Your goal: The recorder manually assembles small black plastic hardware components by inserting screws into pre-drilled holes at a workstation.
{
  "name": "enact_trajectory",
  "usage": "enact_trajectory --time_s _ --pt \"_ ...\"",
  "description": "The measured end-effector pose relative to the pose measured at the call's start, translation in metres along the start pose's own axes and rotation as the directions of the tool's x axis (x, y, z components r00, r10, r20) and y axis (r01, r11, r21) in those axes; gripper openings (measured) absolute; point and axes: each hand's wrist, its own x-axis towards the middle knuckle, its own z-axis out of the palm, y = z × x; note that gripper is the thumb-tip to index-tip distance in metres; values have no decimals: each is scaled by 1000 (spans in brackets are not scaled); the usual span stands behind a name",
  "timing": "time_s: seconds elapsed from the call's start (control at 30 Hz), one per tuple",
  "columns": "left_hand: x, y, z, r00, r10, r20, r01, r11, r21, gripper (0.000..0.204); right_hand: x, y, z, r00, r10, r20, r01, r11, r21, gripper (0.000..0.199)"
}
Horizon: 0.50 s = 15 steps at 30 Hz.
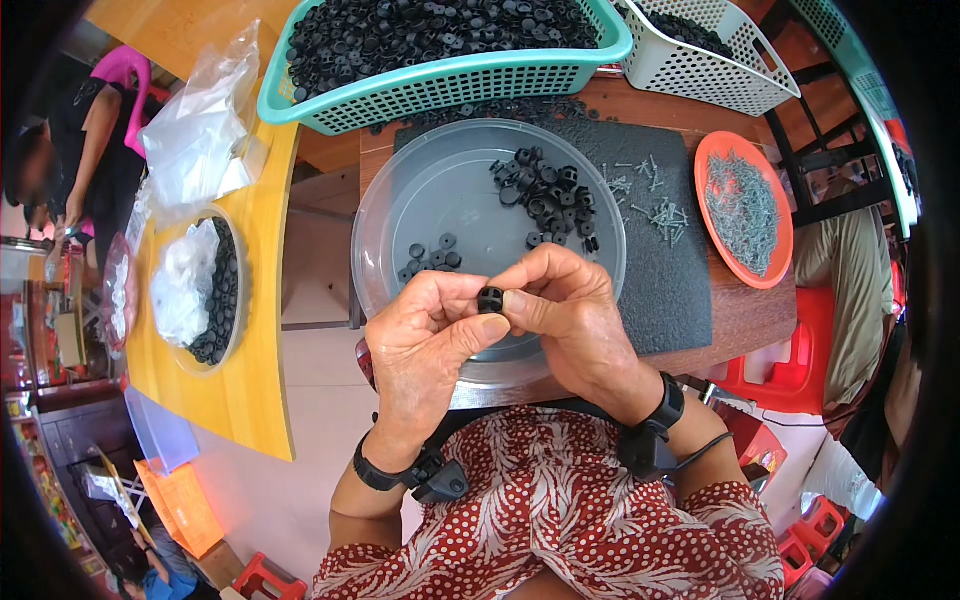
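Observation:
Between my fingertips is a small black plastic part (490, 299), rounded with openings in its face. My left hand (425, 325) pinches it from the left with thumb and forefinger. From the other side my right hand (570, 310) grips it the same way. Both hands are above the near part of a round clear plastic tub (375, 235). Inside the tub, a heap of black plastic parts (550, 195) lies to the right, and a smaller group of black round caps (430, 258) lies to the left.
A teal basket (450, 88) and a white basket (710, 80) of black parts stand at the back. Screws (660, 210) lie on a dark mat (670, 300), beside an orange plate (784, 225) of screws. A yellow table (265, 350) at left carries another tub and plastic bags. Other people are nearby.

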Motion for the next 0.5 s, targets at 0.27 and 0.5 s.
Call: enact_trajectory --time_s 0.27,0.5 --pt "-1 -3 -4 996 83 14 -82 996 -27 21 -1 4 5 998 54 -17 -52 996 77 7" --pt "1 4 -1 998 57 28 -58 998 11 21 -2 -5 5 1000 6 11 -6 1000 30 6"
